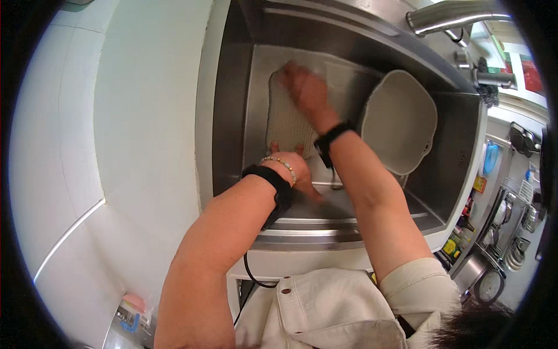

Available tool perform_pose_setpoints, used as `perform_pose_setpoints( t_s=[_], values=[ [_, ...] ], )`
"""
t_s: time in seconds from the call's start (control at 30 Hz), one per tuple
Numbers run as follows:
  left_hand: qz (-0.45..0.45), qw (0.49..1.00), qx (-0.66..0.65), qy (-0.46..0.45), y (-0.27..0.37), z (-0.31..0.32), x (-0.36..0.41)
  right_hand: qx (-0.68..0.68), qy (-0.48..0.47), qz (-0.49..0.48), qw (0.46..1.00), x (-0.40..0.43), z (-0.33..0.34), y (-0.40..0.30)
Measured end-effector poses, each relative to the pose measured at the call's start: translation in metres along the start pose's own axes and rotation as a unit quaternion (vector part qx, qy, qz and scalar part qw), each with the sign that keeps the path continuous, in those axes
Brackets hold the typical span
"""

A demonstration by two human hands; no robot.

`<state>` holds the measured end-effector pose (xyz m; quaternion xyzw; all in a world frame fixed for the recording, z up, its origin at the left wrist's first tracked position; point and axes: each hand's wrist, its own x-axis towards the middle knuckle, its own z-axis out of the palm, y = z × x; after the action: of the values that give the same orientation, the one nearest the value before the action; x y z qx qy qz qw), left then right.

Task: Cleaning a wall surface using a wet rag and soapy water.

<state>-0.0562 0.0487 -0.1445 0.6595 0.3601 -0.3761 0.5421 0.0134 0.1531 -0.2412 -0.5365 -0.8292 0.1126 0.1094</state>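
A pale textured cloth or mat point(290, 115) lies flat on the bottom of a stainless steel sink point(453, 126). My left hand point(292, 168) rests on its near end, two fingertips showing on the weave and the thumb spread out to the side. Over the far end is my right hand point(307, 89), blurred by motion; whether its fingers hold anything is hidden. To the right of the cloth, a light grey plastic basin point(399, 122) leans in the sink, its hollow side facing me.
A steel faucet point(453, 17) reaches in from the upper right. The sink's front rim point(309, 235) runs below my forearms. A white wall point(148, 109) closes off the left side. Farther right stand a dish rack point(501, 218) with metal ware and several bottles.
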Motion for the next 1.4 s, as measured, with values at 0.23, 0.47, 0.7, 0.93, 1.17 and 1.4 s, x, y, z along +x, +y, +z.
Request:
perform_pose_setpoints(
  t_s=[0.23,0.47,0.7,0.93,1.17,1.4],
  values=[
    [0.009,1.0,-0.005,-0.003,0.006,-0.01,-0.011,0.007,-0.016,-0.261,0.965,-0.036,-0.008,0.003],
    [0.005,1.0,-0.011,0.028,-0.005,0.002,0.001,0.018,-0.014,-0.072,0.997,-0.013,0.011,-0.005],
    [0.003,1.0,-0.029,-0.008,0.01,-0.006,-0.013,-0.007,-0.054,-0.182,0.982,-0.033,-0.004,-0.002],
    [-0.014,1.0,-0.007,0.017,-0.002,0.004,0.005,0.029,-0.026,-0.079,0.996,-0.016,-0.001,-0.007],
    [0.023,0.998,-0.042,0.031,0.012,-0.004,-0.006,0.017,0.019,-0.148,0.989,-0.018,-0.004,0.027],
    [0.008,0.999,-0.045,-0.004,-0.008,0.006,0.009,0.034,-0.061,-0.099,0.993,-0.047,-0.017,-0.009]
  ],
)
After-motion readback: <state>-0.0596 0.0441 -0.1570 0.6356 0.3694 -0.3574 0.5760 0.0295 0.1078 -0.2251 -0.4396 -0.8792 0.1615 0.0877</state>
